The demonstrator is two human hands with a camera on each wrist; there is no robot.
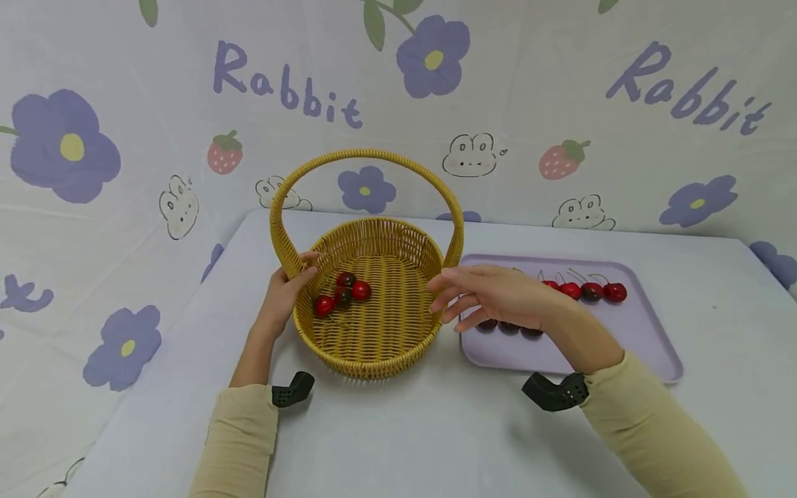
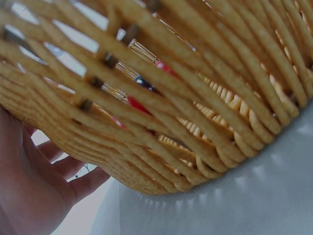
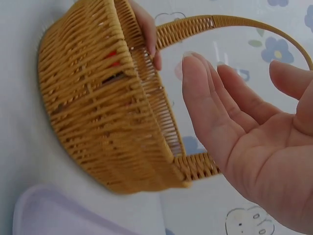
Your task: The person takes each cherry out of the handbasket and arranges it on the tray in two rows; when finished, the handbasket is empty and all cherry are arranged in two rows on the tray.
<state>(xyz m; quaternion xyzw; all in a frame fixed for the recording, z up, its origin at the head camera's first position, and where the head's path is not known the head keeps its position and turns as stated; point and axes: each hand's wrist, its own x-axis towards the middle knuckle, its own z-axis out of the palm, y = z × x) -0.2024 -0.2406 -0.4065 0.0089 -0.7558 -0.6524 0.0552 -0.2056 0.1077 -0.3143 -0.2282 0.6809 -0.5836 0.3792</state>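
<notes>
Four cherries [image 1: 361, 290] are already inside the woven basket [image 1: 367, 365], bunched toward my left hand [image 1: 280, 296]; by my reckoning the work is only partly done. Still outside, on the lilac tray [image 1: 629, 346] beneath and beyond my right hand [image 1: 504, 297], I count four in the far row [image 1: 615, 292] and three in the near row [image 1: 509, 327]. My right hand covers part of both rows, so more may be hidden.

My left hand grips the basket's rim by the foot of the handle [image 1: 367, 155]. My right hand hangs between basket and tray, fingers loosely spread, palm bare.

The basket stands upright on the tabletop [image 1: 405, 443] between my hands, mouth up, its bowl round with no long axis; the handle arches across from my left hand's side to my right's. The tray's long axis runs away to the right of the basket, and the rows follow it. The cherries are roundish, so only the stems give direction: in the far row they lean away from me and leftward.
</notes>
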